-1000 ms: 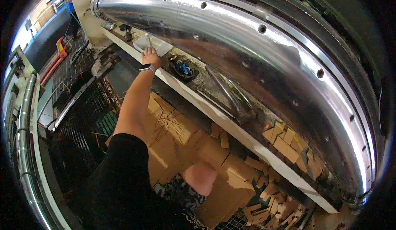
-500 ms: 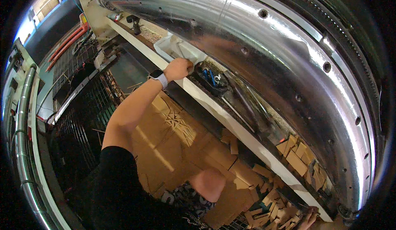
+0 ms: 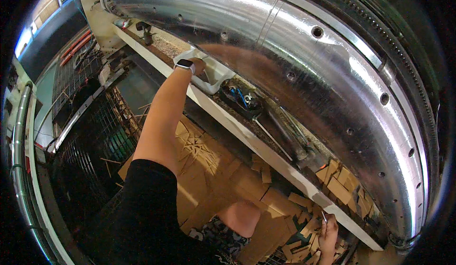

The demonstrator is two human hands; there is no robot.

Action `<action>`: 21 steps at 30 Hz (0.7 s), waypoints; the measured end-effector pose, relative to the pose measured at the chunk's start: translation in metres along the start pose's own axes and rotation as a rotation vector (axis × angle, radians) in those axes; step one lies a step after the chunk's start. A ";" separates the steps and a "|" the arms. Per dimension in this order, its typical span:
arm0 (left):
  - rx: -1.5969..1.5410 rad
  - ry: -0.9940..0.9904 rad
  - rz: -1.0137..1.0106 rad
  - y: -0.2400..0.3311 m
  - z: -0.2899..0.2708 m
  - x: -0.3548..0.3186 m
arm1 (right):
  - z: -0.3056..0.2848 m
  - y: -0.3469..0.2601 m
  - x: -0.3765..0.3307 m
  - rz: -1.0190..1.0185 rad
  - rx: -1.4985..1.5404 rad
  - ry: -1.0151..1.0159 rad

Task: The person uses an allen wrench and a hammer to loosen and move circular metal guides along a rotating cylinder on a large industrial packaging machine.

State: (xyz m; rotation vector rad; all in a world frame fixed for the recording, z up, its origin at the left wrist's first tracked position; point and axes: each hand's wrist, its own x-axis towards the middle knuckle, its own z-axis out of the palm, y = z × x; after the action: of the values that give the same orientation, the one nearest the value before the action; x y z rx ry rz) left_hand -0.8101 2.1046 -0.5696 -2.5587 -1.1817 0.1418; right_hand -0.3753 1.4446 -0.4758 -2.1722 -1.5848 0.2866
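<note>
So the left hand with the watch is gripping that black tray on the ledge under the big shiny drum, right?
Not quite: the tray is white, not black. The head view shows the left hand, watch on its wrist, gripping it on the ledge under the shiny drum.

We see a huge polished metal drum (image 3: 304,51) curving across the far and right side, dotted with round holes and catching bright light. Below it a long pale ledge (image 3: 266,151) runs from far left to near right. Flattened cardboard sheets (image 3: 213,179) and loose cardboard scraps (image 3: 342,189) cover the floor beneath. On the left stand dark wire racks (image 3: 90,136) and a shiny rail (image 3: 19,170). Daylight comes from windows (image 3: 28,37) at far left.
</note>
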 end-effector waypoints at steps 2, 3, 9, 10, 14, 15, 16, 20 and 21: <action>-0.037 -0.001 0.011 0.013 -0.002 0.013 | -0.005 -0.002 -0.002 0.062 -0.011 -0.040; -0.043 0.001 0.013 0.014 -0.002 0.015 | -0.005 0.001 -0.003 0.078 -0.016 -0.045; -0.081 0.006 0.028 0.006 0.003 0.019 | 0.004 0.020 -0.011 -0.018 -0.044 0.038; -0.087 0.006 0.035 0.002 0.005 0.017 | 0.005 0.024 -0.013 -0.029 -0.041 0.038; -0.239 -0.025 0.017 -0.023 0.004 -0.002 | 0.011 0.022 -0.006 -0.046 0.046 0.072; -0.310 -0.042 0.014 -0.020 -0.006 -0.003 | 0.011 0.025 -0.008 -0.013 0.061 0.056; -0.380 -0.060 0.009 -0.017 -0.017 -0.005 | 0.011 0.027 -0.008 0.019 0.078 0.040; -0.598 0.009 -0.298 0.036 -0.099 -0.020 | 0.007 0.020 -0.010 0.031 -0.081 -0.005; -0.560 0.114 -0.283 0.027 -0.084 -0.023 | 0.010 0.017 -0.006 0.027 -0.089 -0.020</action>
State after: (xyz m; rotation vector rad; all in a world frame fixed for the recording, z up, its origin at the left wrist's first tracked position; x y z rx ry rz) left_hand -0.7872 2.0505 -0.5004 -2.7520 -1.7112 -0.4555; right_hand -0.3663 1.4368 -0.4928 -2.2662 -1.6085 0.2512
